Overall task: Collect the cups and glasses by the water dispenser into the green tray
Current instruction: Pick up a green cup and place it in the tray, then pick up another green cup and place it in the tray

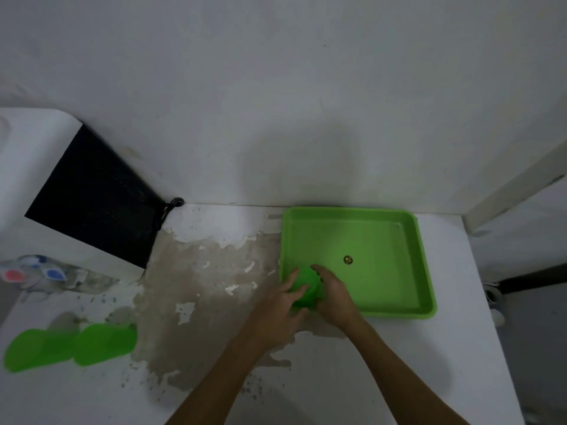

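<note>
At far left stands the water dispenser (36,185), white with a dark side panel, its red and blue taps showing low at the edge. Below it on the counter (306,378), two green cups (73,345) sit side by side, apparently upside down, though blur makes this uncertain. They are well apart from the tray and not yet collected. The counter surface between is worn, with paint flaked off in a large patch.

At centre, the left hand (280,305) and right hand (334,296) close on one green cup (305,288) from either side, the grip of each wrapped around its wall. The cup sits at the near-left corner of the green tray (426,271), over or just inside the rim; which cannot be settled from this angle. The tray otherwise holds only a small round mark at its middle.

Risk noted: if released while straddling the rim, the cup could tip out onto the counter. Its colour matches the tray, so misjudging the edge is plausible. The tray lies close to the counter's right edge; a push could shift it that way.
</note>
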`<state>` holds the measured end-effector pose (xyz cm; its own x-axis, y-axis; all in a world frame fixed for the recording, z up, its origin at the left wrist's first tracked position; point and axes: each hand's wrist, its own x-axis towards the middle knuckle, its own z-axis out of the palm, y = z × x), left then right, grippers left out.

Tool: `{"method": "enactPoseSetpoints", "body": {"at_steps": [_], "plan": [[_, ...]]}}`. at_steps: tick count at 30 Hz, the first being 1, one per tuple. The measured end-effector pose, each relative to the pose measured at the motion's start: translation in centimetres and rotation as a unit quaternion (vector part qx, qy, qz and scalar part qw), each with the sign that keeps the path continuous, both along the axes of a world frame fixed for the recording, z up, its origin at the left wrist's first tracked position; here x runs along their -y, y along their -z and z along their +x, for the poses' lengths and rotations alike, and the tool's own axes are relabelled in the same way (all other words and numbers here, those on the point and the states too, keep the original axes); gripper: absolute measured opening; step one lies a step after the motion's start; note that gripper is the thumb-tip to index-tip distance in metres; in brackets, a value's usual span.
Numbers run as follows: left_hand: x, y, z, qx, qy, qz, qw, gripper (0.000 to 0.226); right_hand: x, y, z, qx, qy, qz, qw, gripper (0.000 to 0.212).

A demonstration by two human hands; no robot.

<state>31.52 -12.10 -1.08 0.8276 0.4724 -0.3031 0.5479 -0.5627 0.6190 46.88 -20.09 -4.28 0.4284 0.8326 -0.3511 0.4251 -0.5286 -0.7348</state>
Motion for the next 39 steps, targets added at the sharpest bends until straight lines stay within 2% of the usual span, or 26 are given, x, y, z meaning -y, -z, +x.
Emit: {"method": "enactPoseSetpoints", "body": {"at_steps": [4, 9, 13, 18, 21, 23, 25, 28, 31, 37, 39], "plan": [[-0.3, 0.2, -0.4, 0.037, -0.016, -0.011, 0.999, 0.05, 1.1, -2.0, 0.2, 0.029, 0.051, 0.03, 0.998, 0.074], [-1.6, -0.8, -3.2, 0.144, -0.081, -0.042, 0.985, 0.031, 0.8, -5.4, -2.1, 0.087, 0.095, 0.102, 0.986, 0.044], [-3.2, -1.9, -8.3, 0.142, -0.126, -0.029, 0.981, 0.023, -1.4, -6.9, -6.4, 0.096, 0.08, 0.142, 0.982, 0.029], [-5.9, -1.9, -18.1, 0.131, -0.206, -0.024, 0.969, 0.014, -5.6, -6.9, -14.0, 0.056, 0.023, 0.142, 0.988, 0.022], [-7.7, -1.9, -24.2, 0.115, -0.265, 0.016, 0.957, 0.017, -8.2, -6.4, -18.8, 0.011, -0.018, 0.128, 0.991, 0.02], [-8.8, -1.8, -27.2, 0.102, -0.27, 0.108, 0.951, 0.017, -9.3, -6.2, -21.2, -0.006, -0.047, 0.116, 0.992, 0.019], [-9.9, -1.7, -30.3, 0.065, -0.279, 0.172, 0.943, 0.027, -10.6, -5.9, -23.7, -0.014, -0.069, 0.105, 0.992, 0.019], [-11.2, -1.0, -33.3, -0.021, -0.287, 0.139, 0.947, 0.055, -12.2, -5.7, -26.5, -0.024, -0.088, 0.095, 0.991, 0.019], [-11.7, 0.1, -34.7, -0.06, -0.28, 0.075, 0.955, 0.074, -13.4, -5.6, -28.2, -0.028, -0.092, 0.089, 0.991, 0.018], [-11.9, 1.0, -34.5, -0.014, -0.266, 0.085, 0.96, 0.072, -13.3, -5.1, -27.9, -0.043, -0.065, 0.071, 0.994, 0.018], [-12.0, 0.7, -33.6, 0.026, -0.279, 0.049, 0.959, 0.072, -12.6, -4.9, -27.1, -0.058, -0.036, 0.061, 0.996, 0.017]]}}
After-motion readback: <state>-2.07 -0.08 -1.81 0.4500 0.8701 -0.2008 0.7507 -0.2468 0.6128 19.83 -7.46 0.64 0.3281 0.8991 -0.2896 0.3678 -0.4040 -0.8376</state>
